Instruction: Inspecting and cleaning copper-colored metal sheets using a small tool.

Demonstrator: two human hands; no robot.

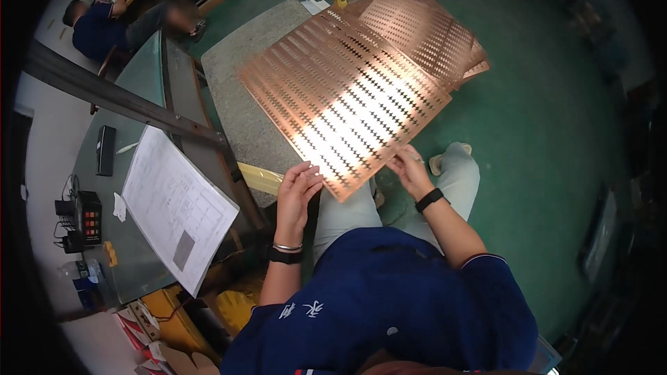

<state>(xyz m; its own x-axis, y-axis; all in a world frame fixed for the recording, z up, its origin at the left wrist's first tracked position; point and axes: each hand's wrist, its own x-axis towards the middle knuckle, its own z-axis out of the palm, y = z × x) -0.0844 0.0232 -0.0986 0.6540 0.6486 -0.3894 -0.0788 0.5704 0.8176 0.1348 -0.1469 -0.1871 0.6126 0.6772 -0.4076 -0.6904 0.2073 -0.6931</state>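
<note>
A copper-coloured perforated sheet (306, 73), thin and patterned with rows of small cutouts, is held tilted in front of me. My left hand (299, 186) grips its near left edge, fingers closed at the border. On the near right edge, my right hand (410, 169) pinches the sheet, with its thumb hidden in part. Bright light glares off the middle of the metal. Behind its far right side lies a fanned stack of similar perforated sheets (424, 28), partly covered by the held one.
A grey stone-like tabletop (243, 48) lies under the sheets. At left, a glass-topped desk carries a large printed drawing (180, 201), a black case (105, 151) and a small device with buttons (89, 219). A seated person (104, 31) is at far left. A metal bar (125, 97) crosses nearby.
</note>
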